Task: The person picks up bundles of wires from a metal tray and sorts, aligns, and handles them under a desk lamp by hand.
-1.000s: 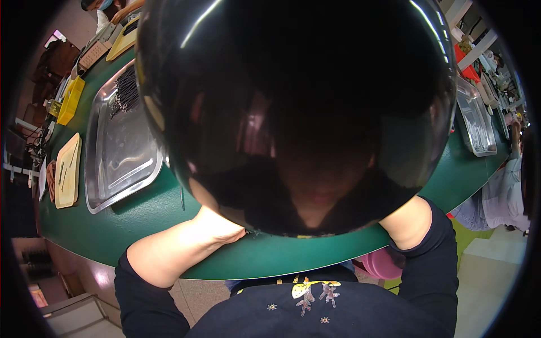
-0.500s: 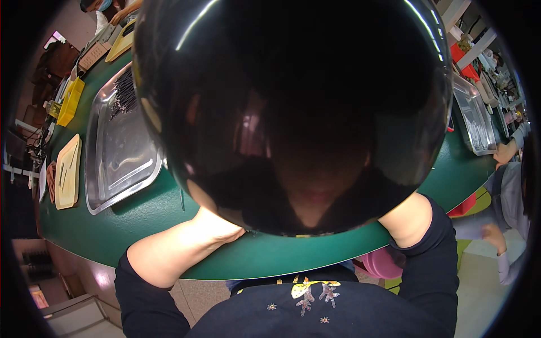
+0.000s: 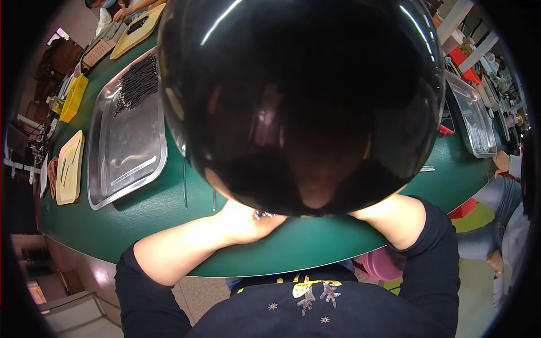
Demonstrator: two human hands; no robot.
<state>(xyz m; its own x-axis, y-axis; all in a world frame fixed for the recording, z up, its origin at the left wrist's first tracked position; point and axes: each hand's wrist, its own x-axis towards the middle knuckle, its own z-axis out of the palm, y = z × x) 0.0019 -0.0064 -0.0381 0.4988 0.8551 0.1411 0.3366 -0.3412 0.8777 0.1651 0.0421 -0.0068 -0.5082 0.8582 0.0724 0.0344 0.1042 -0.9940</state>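
Observation:
A large, round, glossy black cover, perhaps the head of a magnifier lamp, hangs over the middle of the green table and hides most of the work beneath it. My left hand rests on the table at its lower left rim, fingers curled. Small silvery ends show at those fingers; what they belong to is hidden. My right hand reaches under the lower right rim, and only its wrist side shows. Near my left hand thin dark rods or wires lie on the table.
To the left stands a metal tray with a bundle of thin black wires. Beyond are a cream tray, a yellow bin and another yellow tray. Another metal tray stands at right, near a seated co-worker.
My left hand has shifted right and slightly up, now showing silvery ends at the fingers. The view has shifted, so more of the wire bundle and the thin rods appears.

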